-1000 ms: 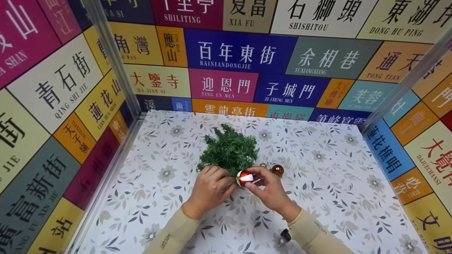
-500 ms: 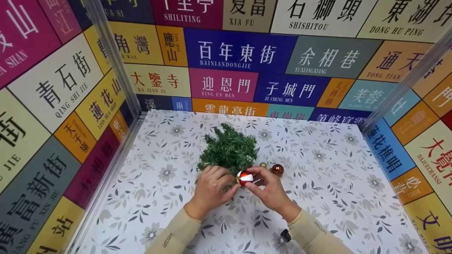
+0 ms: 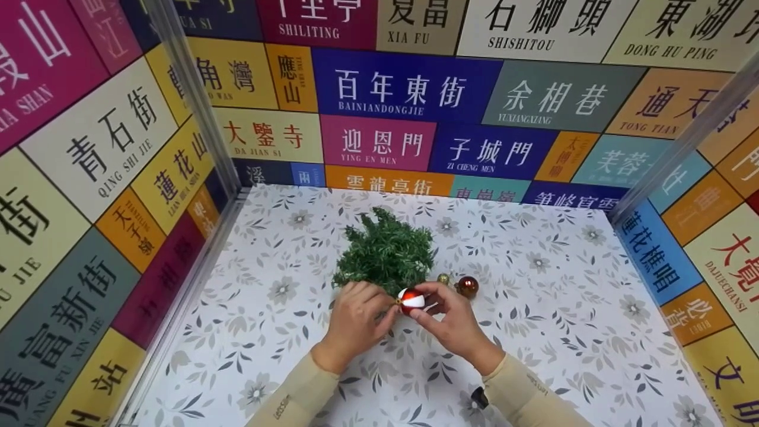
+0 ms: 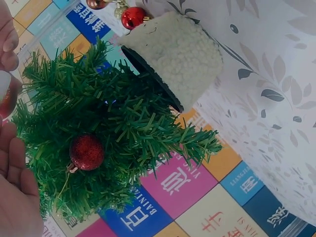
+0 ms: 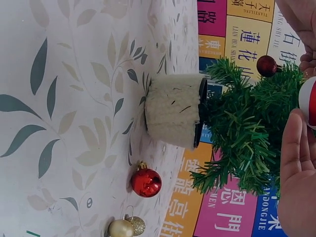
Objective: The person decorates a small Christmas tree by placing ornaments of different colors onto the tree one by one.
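Note:
A red-and-white Christmas bauble hangs between my two hands, close in front of a small artificial Christmas tree. My right hand grips its round body between thumb and fingers. With the fingertips, my left hand pinches at the gold cap end. In the left wrist view, a glittery red bauble hangs on the branches, and the bauble in hand shows only partly at the left edge. The tree stands in a fleecy cream pot with a dark rim.
Right of the tree, a shiny red bauble lies on the flower-patterned tabletop. Small gold baubles lie near it. Panels with colourful printed signs surround the table at the back and sides.
My left hand's fingers have shifted slightly at the bauble's cap. The right hand and bauble stay nearly in place, while the head view has moved a little.

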Available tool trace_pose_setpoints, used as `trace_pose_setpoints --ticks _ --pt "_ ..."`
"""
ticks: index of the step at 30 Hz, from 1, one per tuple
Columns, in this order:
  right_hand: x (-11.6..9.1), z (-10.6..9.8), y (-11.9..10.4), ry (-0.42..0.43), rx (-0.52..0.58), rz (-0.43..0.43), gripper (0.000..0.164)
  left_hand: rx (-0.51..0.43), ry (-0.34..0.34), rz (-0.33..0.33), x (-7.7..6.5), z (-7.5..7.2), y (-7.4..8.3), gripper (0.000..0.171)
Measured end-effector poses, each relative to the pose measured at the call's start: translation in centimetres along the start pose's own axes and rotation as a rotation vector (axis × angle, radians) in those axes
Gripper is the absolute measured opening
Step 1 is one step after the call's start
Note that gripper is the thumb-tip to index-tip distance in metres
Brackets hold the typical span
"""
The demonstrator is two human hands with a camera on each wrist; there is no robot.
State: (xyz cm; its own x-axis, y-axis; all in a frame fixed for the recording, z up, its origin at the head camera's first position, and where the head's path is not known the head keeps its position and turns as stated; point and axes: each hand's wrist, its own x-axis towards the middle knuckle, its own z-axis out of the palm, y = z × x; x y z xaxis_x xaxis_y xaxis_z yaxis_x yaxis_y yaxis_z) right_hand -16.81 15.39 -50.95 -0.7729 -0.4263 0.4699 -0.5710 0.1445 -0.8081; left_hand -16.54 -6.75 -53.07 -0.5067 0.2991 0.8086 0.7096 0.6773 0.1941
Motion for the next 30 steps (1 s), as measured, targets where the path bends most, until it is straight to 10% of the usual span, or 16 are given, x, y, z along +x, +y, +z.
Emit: trace_pose_setpoints --ticks 19,30 --pt "-3.6 -0.1 5.0 -0.136 -0.092 0.118 0.04 -0.074 -0.022 0.003 -0.5 -0.2 1.1 0.007" --pt "-3.5 0.7 5.3 -0.102 -0.166 0.023 0.037 -0.088 -0.071 -0.025 -1.1 0.5 1.2 0.007"
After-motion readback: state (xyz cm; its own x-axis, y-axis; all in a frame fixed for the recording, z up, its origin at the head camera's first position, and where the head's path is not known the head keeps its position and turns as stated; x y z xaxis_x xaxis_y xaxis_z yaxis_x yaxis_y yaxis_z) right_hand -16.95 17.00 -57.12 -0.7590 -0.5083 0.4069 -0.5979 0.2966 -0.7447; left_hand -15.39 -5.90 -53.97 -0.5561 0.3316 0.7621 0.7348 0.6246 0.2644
